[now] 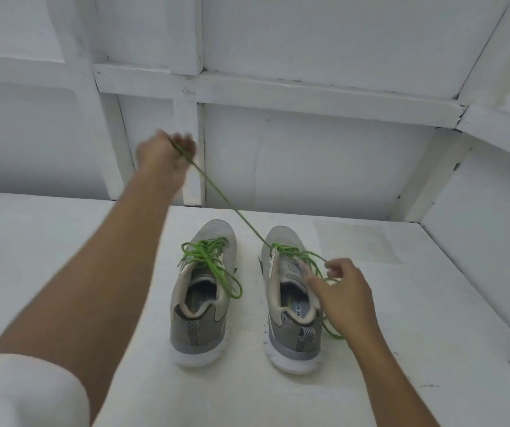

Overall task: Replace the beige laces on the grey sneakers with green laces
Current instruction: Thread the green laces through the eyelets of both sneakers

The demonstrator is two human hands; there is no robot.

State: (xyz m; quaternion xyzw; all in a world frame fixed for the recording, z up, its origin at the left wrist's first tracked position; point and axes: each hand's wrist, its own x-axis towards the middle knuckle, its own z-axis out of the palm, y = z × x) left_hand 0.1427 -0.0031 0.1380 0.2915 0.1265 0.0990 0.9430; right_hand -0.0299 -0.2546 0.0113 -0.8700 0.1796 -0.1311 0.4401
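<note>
Left hand clamped on green lace, taut from sneaker below-right; right hand beside it (grip unclear). Tightening step, I judge; next, tie.

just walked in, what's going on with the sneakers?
A person is lacing two grey sneakers on a white surface. The left hand grips the green lace and holds it taut, up and away from the right-side sneaker. The right hand is at that lace's slack loop beside the shoe; whether it pinches it is unclear. The left-side sneaker carries the other green lace, loose and untied. No beige laces are in view.
</note>
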